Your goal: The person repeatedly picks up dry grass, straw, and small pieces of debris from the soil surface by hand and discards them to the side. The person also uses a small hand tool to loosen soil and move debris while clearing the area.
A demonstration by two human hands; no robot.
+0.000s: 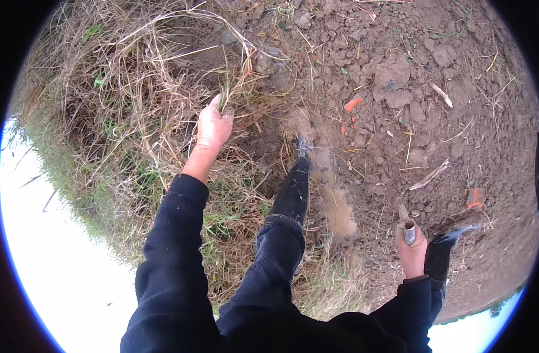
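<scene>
My left hand (215, 122) is closed around a bunch of dry grass stems (227, 95) at the edge of a tangled grassy bank. Some of the long stems arch up and away from the fist. At the lower right, my right hand (411, 251) grips a tool handle with a hollow, pale metal end (409, 232) pointing up at the camera. A flat, greyish part shows just beyond the fingers; the rest of the tool is hidden, and I cannot tell its kind.
Dry and green grass (132, 110) covers the left side. Cloddy brown soil (397, 79) lies to the right, with orange fragments (353, 103) and wood pieces (429, 174). A muddy puddle (338, 212) lies beside my black boot (293, 189); another boot (438, 258) stands at right.
</scene>
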